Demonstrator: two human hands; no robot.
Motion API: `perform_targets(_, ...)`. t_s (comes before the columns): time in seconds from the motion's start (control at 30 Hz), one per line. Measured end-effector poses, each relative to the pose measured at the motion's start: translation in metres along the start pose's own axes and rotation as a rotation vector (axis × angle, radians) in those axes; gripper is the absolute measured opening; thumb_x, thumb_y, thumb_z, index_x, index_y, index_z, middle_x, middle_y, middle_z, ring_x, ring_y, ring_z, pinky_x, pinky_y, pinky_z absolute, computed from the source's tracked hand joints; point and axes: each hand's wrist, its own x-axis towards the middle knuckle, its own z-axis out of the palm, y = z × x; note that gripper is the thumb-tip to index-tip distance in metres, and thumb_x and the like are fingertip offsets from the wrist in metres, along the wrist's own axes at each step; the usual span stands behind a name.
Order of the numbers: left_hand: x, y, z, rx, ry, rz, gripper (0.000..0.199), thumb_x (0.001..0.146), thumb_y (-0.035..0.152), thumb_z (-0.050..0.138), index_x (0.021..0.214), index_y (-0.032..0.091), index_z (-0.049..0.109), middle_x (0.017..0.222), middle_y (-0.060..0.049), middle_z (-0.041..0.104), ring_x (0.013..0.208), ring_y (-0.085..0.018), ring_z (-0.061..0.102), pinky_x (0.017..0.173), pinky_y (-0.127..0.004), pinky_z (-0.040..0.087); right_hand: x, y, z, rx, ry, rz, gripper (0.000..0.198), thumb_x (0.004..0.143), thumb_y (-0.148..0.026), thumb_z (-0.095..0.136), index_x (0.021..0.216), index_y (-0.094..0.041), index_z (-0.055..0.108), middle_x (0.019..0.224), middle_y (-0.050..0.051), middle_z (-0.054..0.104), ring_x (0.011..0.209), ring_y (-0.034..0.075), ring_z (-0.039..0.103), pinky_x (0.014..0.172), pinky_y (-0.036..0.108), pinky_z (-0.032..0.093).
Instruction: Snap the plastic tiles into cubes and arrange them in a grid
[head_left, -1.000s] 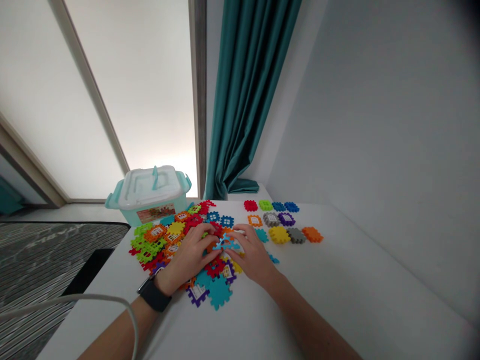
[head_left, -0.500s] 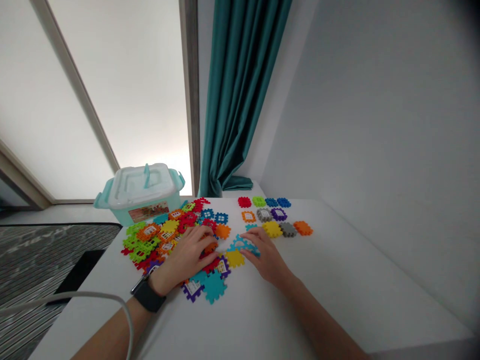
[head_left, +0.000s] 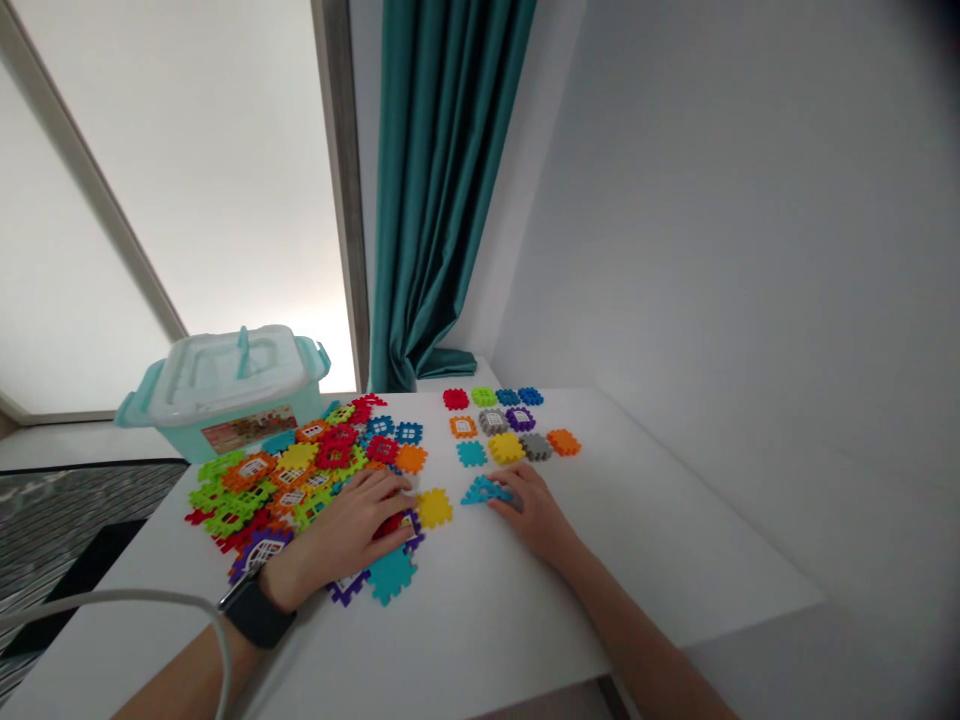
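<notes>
My right hand (head_left: 536, 508) has its thumb and fingers closed on a light-blue toothed plastic tile (head_left: 480, 490), low over the white table; the fingers hide part of it. My left hand (head_left: 367, 515) lies palm down on the near side of a heap of colourful interlocking tiles (head_left: 296, 485), fingers stretched out and apart. Beneath and around it show a red tile, purple-edged tiles and a turquoise tile (head_left: 391, 575). A yellow tile (head_left: 435, 508) lies between the two hands.
Beyond my right hand, tiles lie in rows, among them a turquoise square (head_left: 472, 453), a yellow one (head_left: 506, 447) and an orange one (head_left: 564, 442). A lidded turquoise box (head_left: 232, 390) stands behind the heap. A pale cable (head_left: 150, 597) crosses the lower left.
The view has swung to the right. My right hand has shifted the light-blue tile rightward, away from the yellow tile and the heap. My left hand stays on the heap.
</notes>
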Motion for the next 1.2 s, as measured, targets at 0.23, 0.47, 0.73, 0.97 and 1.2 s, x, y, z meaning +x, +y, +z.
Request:
perform_targets(0.23, -0.0001, 0.0001, 0.0, 0.007, -0.001, -0.001, 0.022, 0.098, 0.033, 0.059, 0.116, 0.027, 0.069, 0.119, -0.005, 0.067, 0.111, -0.025, 0.061, 0.102, -0.041, 0.046, 0.0049, -0.005, 0.0053, -0.104, -0.035, 0.002, 0.024, 0.091, -0.028, 0.068, 0.114, -0.025, 0.071, 0.111, 0.007, 0.07, 0.11, 0.026, 0.062, 0.099, 0.047, 0.047)
perform_targets(0.47, -0.0014, -0.0014, 0.0018, -0.002, -0.023, -0.009, 0.023, 0.099, 0.034, 0.058, 0.118, 0.027, 0.068, 0.121, -0.005, 0.066, 0.113, -0.025, 0.06, 0.103, -0.041, 0.045, 0.0046, -0.0007, 0.0064, -0.1, -0.018, -0.005, 0.024, 0.093, -0.034, 0.065, 0.115, -0.027, 0.071, 0.109, 0.006, 0.071, 0.108, 0.026, 0.061, 0.1, 0.047, 0.047)
perform_targets(0.73, -0.0005, -0.0011, -0.0001, 0.003, -0.008, 0.002, 0.023, 0.099, 0.034, 0.057, 0.117, 0.027, 0.068, 0.117, -0.005, 0.067, 0.109, -0.025, 0.061, 0.102, -0.04, 0.045, 0.005, 0.001, 0.007, -0.1, -0.01, -0.026, 0.023, 0.092, -0.035, 0.065, 0.112, -0.026, 0.073, 0.106, 0.007, 0.072, 0.105, 0.027, 0.062, 0.097, 0.048, 0.049)
perform_targets(0.97, 0.0004, 0.0003, -0.001, -0.009, 0.012, 0.003, 0.022, 0.098, 0.034, 0.058, 0.115, 0.027, 0.069, 0.115, -0.005, 0.068, 0.108, -0.024, 0.061, 0.101, -0.038, 0.047, 0.004, -0.0008, 0.0073, -0.126, -0.001, -0.022, 0.024, 0.09, -0.03, 0.066, 0.113, -0.025, 0.071, 0.108, 0.007, 0.071, 0.107, 0.028, 0.062, 0.099, 0.049, 0.048)
perform_targets(1.2, 0.0, 0.0014, -0.0013, -0.005, -0.008, -0.004, 0.022, 0.099, 0.033, 0.058, 0.117, 0.026, 0.068, 0.117, -0.006, 0.067, 0.11, -0.025, 0.061, 0.1, -0.041, 0.046, 0.0015, -0.0052, 0.0034, -0.088, 0.004, -0.016, 0.032, 0.089, -0.026, 0.068, 0.121, -0.024, 0.067, 0.11, 0.008, 0.071, 0.108, 0.027, 0.063, 0.102, 0.049, 0.047)
